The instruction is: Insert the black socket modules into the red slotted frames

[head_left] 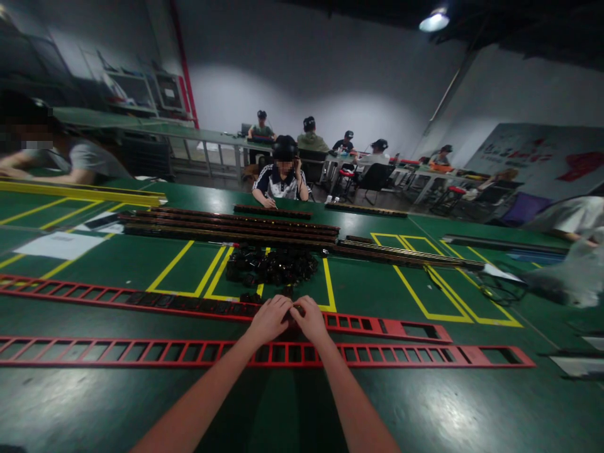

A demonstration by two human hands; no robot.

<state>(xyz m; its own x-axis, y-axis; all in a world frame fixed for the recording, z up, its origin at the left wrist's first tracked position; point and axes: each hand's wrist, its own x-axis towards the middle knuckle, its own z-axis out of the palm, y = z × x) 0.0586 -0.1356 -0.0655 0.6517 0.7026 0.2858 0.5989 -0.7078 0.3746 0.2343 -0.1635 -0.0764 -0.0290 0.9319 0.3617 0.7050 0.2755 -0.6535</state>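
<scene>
My left hand (272, 318) and my right hand (309, 318) meet over the farther red slotted frame (346, 323). Their fingers are curled together around something small and dark, mostly hidden, whose kind I cannot make out. Left of my hands, several black parts (189, 305) sit in the openings of that frame. Just beyond my fingers lies a heap of small black parts (271, 265). A second red slotted frame (391, 355) runs crosswise under my forearms, nearer to me.
Long dark strips (226, 228) lie stacked behind the heap. White paper (59, 245) is at left, with a yellow rail (80, 192) beyond. A plastic bag (570, 277) and black cable (500, 289) are at right. A person (282, 179) sits across the green table (117, 409).
</scene>
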